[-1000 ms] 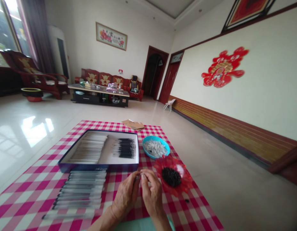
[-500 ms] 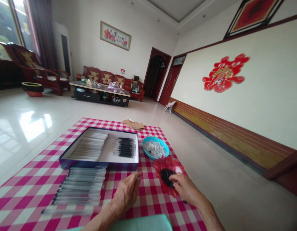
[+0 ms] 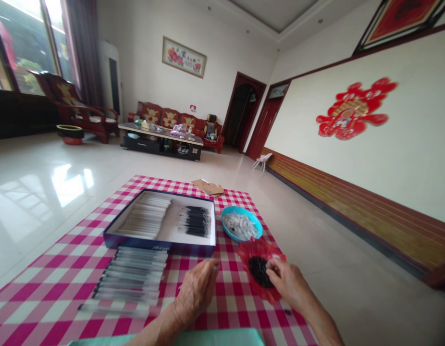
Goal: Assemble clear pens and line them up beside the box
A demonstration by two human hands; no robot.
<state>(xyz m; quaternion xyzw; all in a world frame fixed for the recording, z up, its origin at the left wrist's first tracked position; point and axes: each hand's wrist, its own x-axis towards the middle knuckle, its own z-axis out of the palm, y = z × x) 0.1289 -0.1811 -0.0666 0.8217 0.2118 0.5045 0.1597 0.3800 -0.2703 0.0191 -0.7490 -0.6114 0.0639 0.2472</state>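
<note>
Over the red bowl [image 3: 245,257] with its wavy rim, my right hand [image 3: 284,278] has its fingers pinched together above small black parts [image 3: 258,270]; what it holds, if anything, is hidden. My left hand [image 3: 198,287] is curled closed above the checked cloth, and I cannot make out what is in it. To its left lies a row of clear pen barrels [image 3: 130,276] with dark ends. Behind them stands a blue-edged box [image 3: 186,249] holding pale tubes [image 3: 145,216] and thin black rods [image 3: 196,221]. A turquoise bowl [image 3: 260,230] contains small whitish translucent pieces.
A pink-and-white checked cloth [image 3: 222,312] covers the table. Torn cardboard [image 3: 210,187] lies near its far edge, and one small black piece [image 3: 288,312] sits by the right edge. Light green fabric [image 3: 222,338] shows at the bottom. Farther off are a low table [image 3: 159,139] and a wooden sofa.
The view has swung slightly left, so everything sits farther right in the picture. My right hand has lifted a little from the black parts in the red bowl. My left hand stays curled.
</note>
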